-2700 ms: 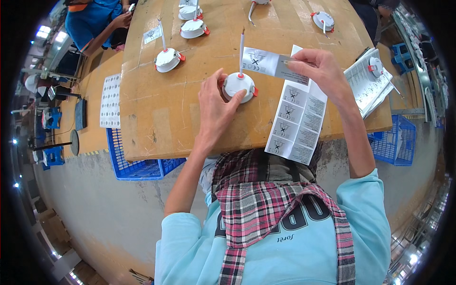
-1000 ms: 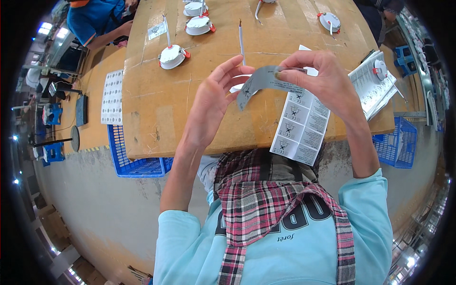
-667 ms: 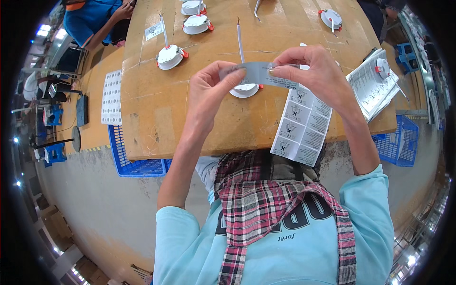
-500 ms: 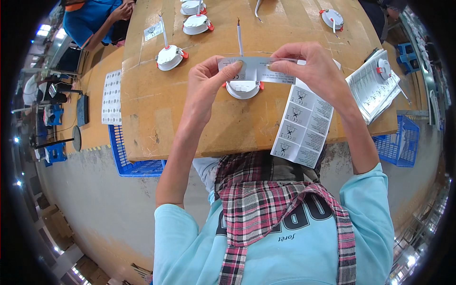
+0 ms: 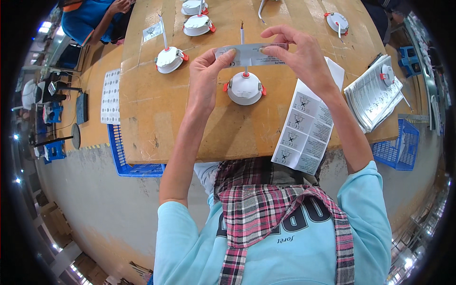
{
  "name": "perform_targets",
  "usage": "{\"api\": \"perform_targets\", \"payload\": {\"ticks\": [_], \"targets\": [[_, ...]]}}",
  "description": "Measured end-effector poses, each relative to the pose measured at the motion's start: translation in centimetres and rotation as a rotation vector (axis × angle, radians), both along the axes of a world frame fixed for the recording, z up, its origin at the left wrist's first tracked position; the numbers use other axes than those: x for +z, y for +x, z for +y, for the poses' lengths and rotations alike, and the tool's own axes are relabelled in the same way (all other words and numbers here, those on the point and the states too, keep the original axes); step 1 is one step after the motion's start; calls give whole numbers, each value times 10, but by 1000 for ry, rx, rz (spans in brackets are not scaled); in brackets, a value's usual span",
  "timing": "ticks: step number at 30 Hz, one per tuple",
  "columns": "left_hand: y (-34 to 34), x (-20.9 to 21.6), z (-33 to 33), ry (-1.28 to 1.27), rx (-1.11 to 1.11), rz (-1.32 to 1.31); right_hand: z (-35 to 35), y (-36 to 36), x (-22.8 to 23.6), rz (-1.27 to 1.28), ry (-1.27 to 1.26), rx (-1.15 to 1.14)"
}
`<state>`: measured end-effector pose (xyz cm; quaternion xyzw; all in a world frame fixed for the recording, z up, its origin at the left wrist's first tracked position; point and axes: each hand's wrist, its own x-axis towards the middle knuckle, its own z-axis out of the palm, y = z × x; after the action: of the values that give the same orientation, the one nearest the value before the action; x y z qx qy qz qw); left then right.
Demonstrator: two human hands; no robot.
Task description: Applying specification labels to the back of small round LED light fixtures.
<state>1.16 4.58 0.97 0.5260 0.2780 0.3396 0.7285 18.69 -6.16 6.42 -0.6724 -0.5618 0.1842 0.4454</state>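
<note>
A silver label sticker (image 5: 247,55) is stretched level between my two hands, in front of a white cable with bare wire ends. My left hand (image 5: 207,71) pinches its left end, and my right hand (image 5: 301,58) pinches the right end. Just below, a round white downlight (image 5: 244,89) with red spring clips lies on the table, its cable rising behind the label. Under my right forearm lies a sheet of printed labels (image 5: 304,126), its lower end hanging over the table's front edge.
Other downlights stand farther back, one with a label flag (image 5: 152,32) on its cable. A paper stack (image 5: 373,95) carries another downlight at right. Blue baskets (image 5: 398,145) flank the cardboard-covered table (image 5: 156,123). A co-worker (image 5: 90,23) sits at far left.
Both hands have lifted the label away from me, up along the cable, uncovering the downlight beneath. The fingers of my right hand have spread a little.
</note>
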Motion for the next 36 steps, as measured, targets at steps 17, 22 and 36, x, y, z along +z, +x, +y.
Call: {"api": "perform_targets", "payload": {"ticks": [17,22,36], "targets": [[8,-8,10,-58,18,-112,14,2,-10,-4,33,-33],[8,-10,11,-40,15,-121,14,-1,-10,16,10,-62],[8,-16,14,-116,-12,-152,18,2,-19,-31,77,-69]]}}
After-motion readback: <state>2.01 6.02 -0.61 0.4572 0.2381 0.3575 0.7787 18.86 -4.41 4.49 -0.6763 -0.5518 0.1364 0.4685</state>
